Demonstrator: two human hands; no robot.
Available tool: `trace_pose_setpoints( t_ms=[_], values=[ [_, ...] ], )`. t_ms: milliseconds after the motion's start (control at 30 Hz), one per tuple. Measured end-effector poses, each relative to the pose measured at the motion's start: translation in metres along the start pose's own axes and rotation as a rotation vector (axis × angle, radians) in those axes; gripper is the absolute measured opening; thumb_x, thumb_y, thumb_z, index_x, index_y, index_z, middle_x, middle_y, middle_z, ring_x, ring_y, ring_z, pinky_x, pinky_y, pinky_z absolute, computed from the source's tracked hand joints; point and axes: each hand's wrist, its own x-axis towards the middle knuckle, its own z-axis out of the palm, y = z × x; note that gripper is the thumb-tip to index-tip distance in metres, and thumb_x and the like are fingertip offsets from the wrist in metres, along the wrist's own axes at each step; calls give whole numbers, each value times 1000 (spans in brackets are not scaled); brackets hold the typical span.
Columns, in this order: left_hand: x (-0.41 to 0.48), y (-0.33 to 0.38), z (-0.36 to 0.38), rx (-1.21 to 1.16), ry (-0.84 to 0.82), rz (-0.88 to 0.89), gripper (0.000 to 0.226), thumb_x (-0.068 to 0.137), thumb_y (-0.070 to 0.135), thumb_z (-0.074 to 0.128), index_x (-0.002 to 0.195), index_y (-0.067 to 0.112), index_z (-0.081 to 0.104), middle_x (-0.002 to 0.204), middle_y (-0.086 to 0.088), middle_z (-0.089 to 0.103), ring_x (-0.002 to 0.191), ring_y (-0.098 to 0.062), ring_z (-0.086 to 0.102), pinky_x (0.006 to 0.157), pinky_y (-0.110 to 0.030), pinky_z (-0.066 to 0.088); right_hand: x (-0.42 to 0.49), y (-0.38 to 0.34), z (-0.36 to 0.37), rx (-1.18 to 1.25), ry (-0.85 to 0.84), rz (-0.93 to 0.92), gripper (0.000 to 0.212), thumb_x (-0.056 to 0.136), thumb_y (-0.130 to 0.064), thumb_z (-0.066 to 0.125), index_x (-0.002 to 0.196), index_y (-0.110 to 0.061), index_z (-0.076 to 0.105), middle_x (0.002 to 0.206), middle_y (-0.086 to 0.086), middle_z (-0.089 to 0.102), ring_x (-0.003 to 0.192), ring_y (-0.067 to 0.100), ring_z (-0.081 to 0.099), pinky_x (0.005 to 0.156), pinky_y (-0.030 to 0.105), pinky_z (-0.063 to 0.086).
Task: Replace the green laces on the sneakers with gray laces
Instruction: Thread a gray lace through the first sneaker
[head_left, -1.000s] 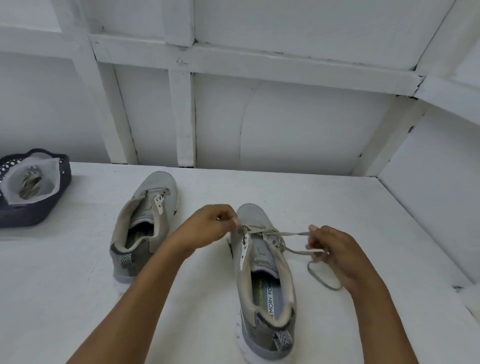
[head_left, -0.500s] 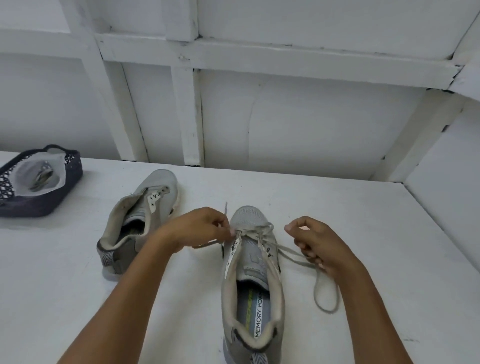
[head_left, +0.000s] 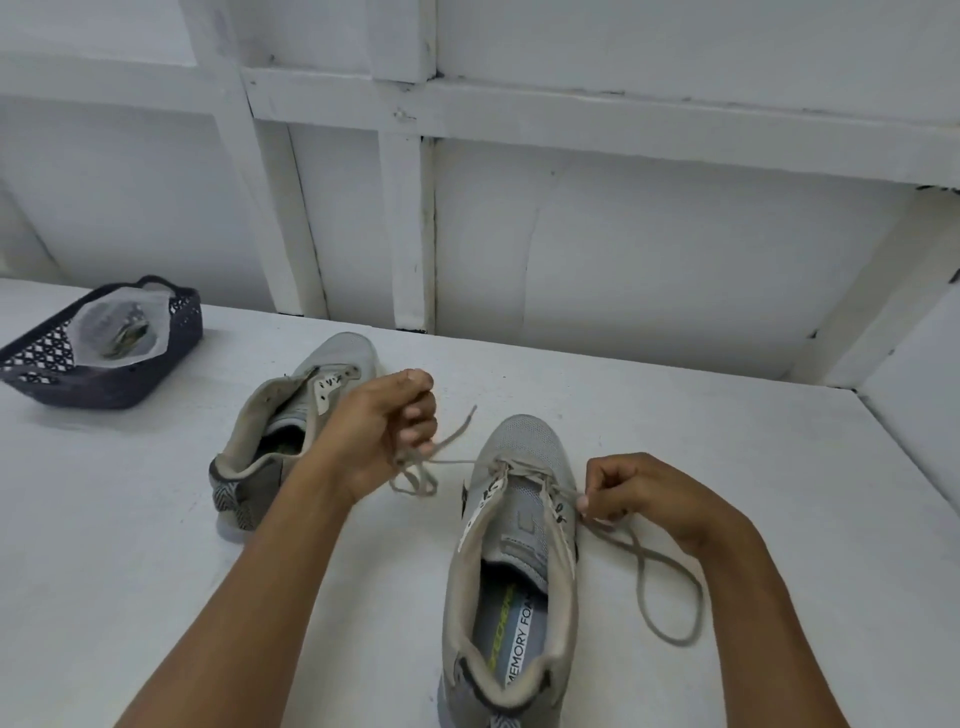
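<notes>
Left hand (head_left: 383, 434) was curled tight round one end of the thin gray fabric lace (head_left: 630, 545). Right hand (head_left: 641, 493) pinched the other strand just beside the eyelets, with slack looped on the white desk (head_left: 727, 415). The lace sat in the front eyelets of the near gray mesh sneaker (head_left: 524, 447). Second gray mesh sneaker (head_left: 340, 358) lay behind the left hand. Dark woven basket (head_left: 119, 389) sat far left.

Left hand (head_left: 384, 431) curled, pinching lace (head_left: 452, 460) left of the sneaker (head_left: 514, 571); right hand (head_left: 639, 488) pinching lace on its right, both forearms extended.
</notes>
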Motion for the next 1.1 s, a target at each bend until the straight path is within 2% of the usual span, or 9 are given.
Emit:
trace_pose_setpoints(
  t_ms=[67,100,267,467,633,833,933,1000,1100],
  values=[
    [1,1,-5,147,43,-11,26,103,15,41,78,17,41,60,3,29,44,-6,20,35,-14,16,-1,0,-6,3,36,5,25,82,2,67,62,-9,55,60,3,51,56,9,44,59,21,36],
    [2,1,-6,265,36,-15,26,103,14,44,77,17,44,60,3,30,46,-6,18,37,-14,12,-2,1,-8,3,46,2,25,82,0,68,62,-9,56,61,3,53,57,10,45,59,20,37],
    [10,-7,6,968,-118,14,12,95,23,65,86,15,67,72,7,60,62,-8,47,53,-20,40,0,3,-12,1,35,-13,18,84,-21,75,77,-8,66,66,-2,62,64,7,54,66,20,45],
    [20,-14,21,1246,-293,65,6,91,32,70,91,25,71,89,11,71,77,-5,59,73,-19,43,13,-9,-1,-110,250,-188,5,85,-23,76,82,-21,74,77,3,68,71,7,57,70,18,48],
    [24,-11,18,1296,-323,127,6,87,24,75,83,26,70,86,13,69,81,0,60,73,-20,44,23,-17,10,-296,179,-144,8,79,-27,81,77,-28,74,80,-6,71,68,-1,59,67,19,49],
    [25,-16,14,1325,-347,308,12,90,19,71,83,28,68,90,15,71,89,-7,63,84,-34,50,25,-22,13,-354,163,-190,16,76,-11,78,73,-24,71,73,-14,67,63,-2,56,62,13,44],
    [24,-12,13,1148,-412,158,7,92,18,69,86,15,70,79,8,72,75,-7,63,74,-27,51,26,-22,14,-341,148,-204,19,76,-8,77,74,-26,72,71,-12,67,61,-2,55,61,13,44],
    [22,-11,16,1042,-434,17,25,97,28,63,87,6,69,70,6,66,66,-10,56,65,-22,45,28,-20,13,-318,128,-211,17,78,-11,78,78,-29,76,73,-11,69,63,-2,55,63,13,43],
    [24,-13,21,1053,-361,-135,45,101,41,51,81,3,66,62,1,59,57,-12,44,54,-25,38,30,-20,12,-283,125,-207,7,83,-23,78,85,-29,80,80,-12,73,70,-1,61,67,16,45]
  ],
)
